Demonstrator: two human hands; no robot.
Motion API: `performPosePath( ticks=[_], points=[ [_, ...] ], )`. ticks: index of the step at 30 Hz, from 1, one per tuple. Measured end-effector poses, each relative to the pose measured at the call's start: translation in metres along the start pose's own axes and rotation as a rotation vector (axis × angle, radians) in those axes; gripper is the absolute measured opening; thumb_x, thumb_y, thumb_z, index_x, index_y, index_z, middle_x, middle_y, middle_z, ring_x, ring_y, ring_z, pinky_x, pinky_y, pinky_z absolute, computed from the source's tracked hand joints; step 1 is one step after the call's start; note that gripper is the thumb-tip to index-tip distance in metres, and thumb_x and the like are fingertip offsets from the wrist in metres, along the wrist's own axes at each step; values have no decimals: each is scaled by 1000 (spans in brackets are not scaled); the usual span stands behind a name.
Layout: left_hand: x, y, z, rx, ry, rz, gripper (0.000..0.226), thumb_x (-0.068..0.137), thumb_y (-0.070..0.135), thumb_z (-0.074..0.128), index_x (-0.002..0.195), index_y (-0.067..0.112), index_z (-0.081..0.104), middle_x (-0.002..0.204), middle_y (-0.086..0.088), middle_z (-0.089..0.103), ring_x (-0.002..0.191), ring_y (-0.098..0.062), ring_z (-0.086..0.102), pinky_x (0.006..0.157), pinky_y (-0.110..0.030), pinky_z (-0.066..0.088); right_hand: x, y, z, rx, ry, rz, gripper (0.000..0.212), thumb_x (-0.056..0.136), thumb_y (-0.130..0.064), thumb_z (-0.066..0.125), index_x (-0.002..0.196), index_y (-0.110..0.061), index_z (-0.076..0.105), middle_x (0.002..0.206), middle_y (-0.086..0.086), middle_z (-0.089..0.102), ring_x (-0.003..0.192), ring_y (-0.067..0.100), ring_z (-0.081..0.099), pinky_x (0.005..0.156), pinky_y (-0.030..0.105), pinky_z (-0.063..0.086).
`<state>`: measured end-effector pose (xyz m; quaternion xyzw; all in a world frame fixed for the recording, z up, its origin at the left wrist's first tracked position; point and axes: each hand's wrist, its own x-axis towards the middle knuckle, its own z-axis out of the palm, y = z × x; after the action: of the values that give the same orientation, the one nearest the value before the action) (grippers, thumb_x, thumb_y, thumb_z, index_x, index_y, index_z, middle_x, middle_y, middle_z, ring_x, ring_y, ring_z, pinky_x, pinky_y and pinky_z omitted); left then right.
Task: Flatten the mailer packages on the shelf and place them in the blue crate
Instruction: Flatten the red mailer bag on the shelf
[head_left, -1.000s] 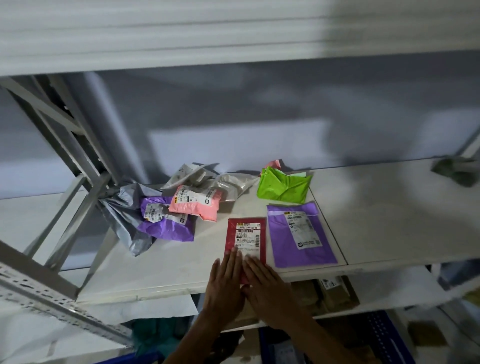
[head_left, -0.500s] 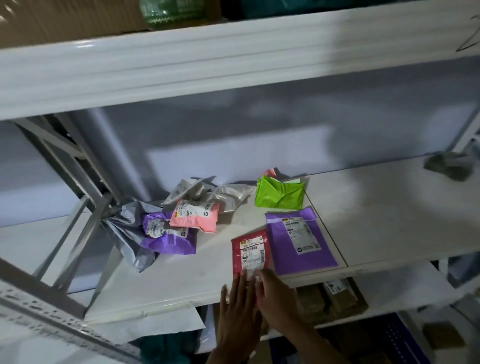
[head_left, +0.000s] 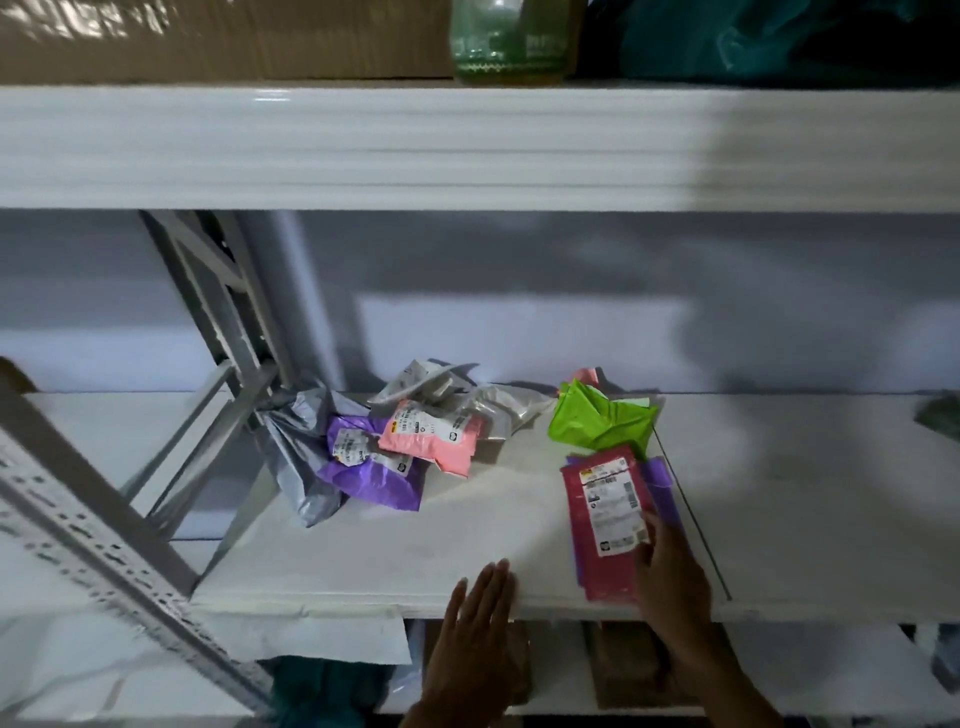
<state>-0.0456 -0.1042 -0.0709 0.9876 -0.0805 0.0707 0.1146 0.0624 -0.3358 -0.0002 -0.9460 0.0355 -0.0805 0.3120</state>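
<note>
A flat red mailer (head_left: 602, 519) with a white label lies on top of the flat purple mailer (head_left: 662, 488) near the front right of the white shelf board (head_left: 415, 545). My right hand (head_left: 672, 571) holds the red mailer at its lower right edge, thumb on the label. My left hand (head_left: 478, 639) hovers open at the shelf's front edge, fingers straight. A crumpled green mailer (head_left: 597, 421) sits just behind. Further left a heap holds a pink mailer (head_left: 431, 441), a crumpled purple one (head_left: 363, 467), a grey one (head_left: 301, 457) and a silver one (head_left: 447, 384). No blue crate is in view.
A grey metal upright with diagonal braces (head_left: 104, 545) stands at the left. The upper shelf (head_left: 467, 145) carries a cardboard box (head_left: 208, 36) and a green jar (head_left: 509, 41). Brown boxes (head_left: 623, 670) sit on the shelf below. A dark object (head_left: 940, 415) lies at far right.
The red mailer has moved right onto the flat purple mailer with my right hand. My left hand came off it and now hovers at the shelf edge. The view tilted upward.
</note>
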Motion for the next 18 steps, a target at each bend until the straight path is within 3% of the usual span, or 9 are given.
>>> performPosePath(
  ticks=[3, 5, 8, 10, 15, 18],
  points=[
    [0, 0, 0, 8, 63, 25, 61, 91, 40, 43, 145, 14, 53, 157, -4, 41, 145, -20, 40, 111, -43, 30, 8, 8, 4, -361, -30, 0, 69, 87, -27, 69, 148, -16, 39, 136, 18, 53, 119, 32, 57, 95, 44, 51],
    [0, -3, 3, 17, 109, 44, 58, 91, 37, 45, 143, 13, 56, 156, -5, 44, 144, -21, 42, 111, -42, 31, 11, 9, 13, -478, -35, -100, 82, 81, -25, 74, 153, -15, 37, 145, 22, 46, 128, 40, 50, 102, 52, 46],
    [1, -6, 7, 59, 188, 66, 51, 94, 31, 44, 138, 12, 60, 152, -6, 49, 143, -22, 41, 113, -41, 28, 15, 6, 30, -406, 70, -430, 62, 85, -20, 60, 147, -12, 50, 152, 18, 45, 141, 42, 39, 110, 57, 35],
    [3, -5, 8, 62, 208, 53, 48, 102, 27, 31, 135, 12, 64, 147, -6, 54, 140, -20, 42, 113, -41, 27, 18, 2, 39, -412, 94, -600, 54, 91, -23, 45, 142, -9, 55, 151, 16, 49, 144, 37, 38, 116, 53, 28],
    [5, -6, 14, 36, 287, 50, 49, 103, 25, 29, 129, 14, 69, 143, -5, 58, 137, -18, 48, 106, -40, 39, 23, 12, 57, -453, 17, -588, 65, 105, -39, 15, 141, -2, 54, 147, 21, 51, 136, 41, 47, 115, 52, 28],
    [5, -10, 16, 34, 302, 51, 46, 104, 25, 32, 131, 15, 68, 144, -5, 57, 137, -18, 48, 109, -40, 37, 25, 23, 64, -491, 7, -626, 62, 105, -35, 18, 145, 1, 47, 149, 25, 47, 139, 44, 43, 117, 53, 23]
  ],
)
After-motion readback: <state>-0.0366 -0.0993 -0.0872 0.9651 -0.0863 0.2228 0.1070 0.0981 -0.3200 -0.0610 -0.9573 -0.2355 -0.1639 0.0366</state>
